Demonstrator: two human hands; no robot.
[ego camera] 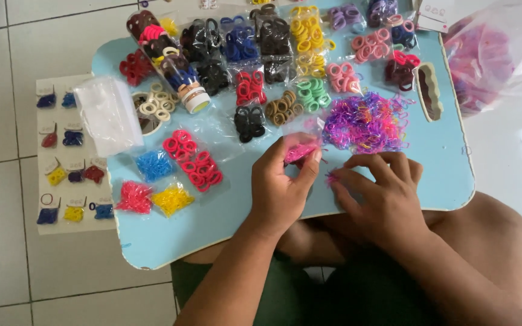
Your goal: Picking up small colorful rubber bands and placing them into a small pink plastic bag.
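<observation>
the white tiled floor (7, 253) runs round everything, with grey grout lines, and the person sits on it with bare knees under a small light blue surface (442, 175) with rounded corners. the surface's near edge lies across the lap; its left near corner (134, 256) juts over the tiles and its right edge sits just beside a big clear bag of pink and purple bands (490, 60) on the floor. left of the surface a white display card (70, 151) lies flat on the tiles, set with small bunches of coloured bands.

most of the far half of the surface is crowded with packets of hair ties in black, blue, yellow, pink, red and green. the freest strip is the near edge, from the left corner to the hands, and the bare patch at the right by the edge.

a loose heap of purple and pink tiny elastic bands (364, 121) lies just beyond the hands. a stack of clear plastic bags (107, 115) overhangs the left edge. near it lie packets of blue (152, 164), pink (134, 197) and yellow (172, 199) bands.

the left hand (282, 181) is curled round a small clear bag of pink bands (300, 148), thumb and fingers pinching it, near the middle of the surface. the right hand (379, 190) rests palm down, fingers bent, its fingertips pinching a few tiny bands (331, 178) on the surface.
</observation>
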